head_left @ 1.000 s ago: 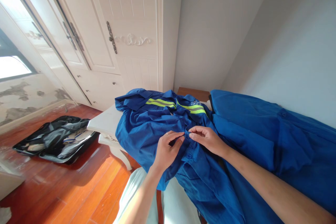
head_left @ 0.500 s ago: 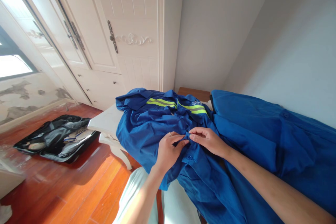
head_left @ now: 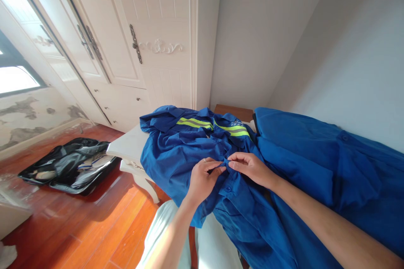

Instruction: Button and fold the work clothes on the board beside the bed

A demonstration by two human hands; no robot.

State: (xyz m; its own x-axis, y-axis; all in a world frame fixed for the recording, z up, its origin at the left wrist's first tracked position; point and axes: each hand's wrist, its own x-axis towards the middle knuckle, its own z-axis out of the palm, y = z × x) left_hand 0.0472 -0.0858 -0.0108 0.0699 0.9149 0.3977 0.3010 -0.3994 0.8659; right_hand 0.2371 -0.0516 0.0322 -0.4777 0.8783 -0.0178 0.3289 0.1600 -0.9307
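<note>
A blue work jacket [head_left: 176, 157] with yellow-green and grey reflective bands lies spread over a white table [head_left: 129, 145], its lower part hanging toward my legs. My left hand [head_left: 203, 178] pinches the jacket's front edge between thumb and fingers. Right beside it, my right hand [head_left: 249, 168] pinches the same edge, the fingertips of both hands almost meeting. What lies between the fingertips is mostly hidden by them. Just below the hands, a dark round button [head_left: 229, 189] shows on the jacket's front.
More blue clothing [head_left: 296, 155] is heaped at the right, against the wall. An open black suitcase [head_left: 82, 189] with things in it lies on the wooden floor at the left. A white wardrobe [head_left: 164, 21] stands behind the table.
Hardly anything differs. Both hands keep their pinch on the jacket's front edge, with only a very slight shift of the fingers and of the view.
</note>
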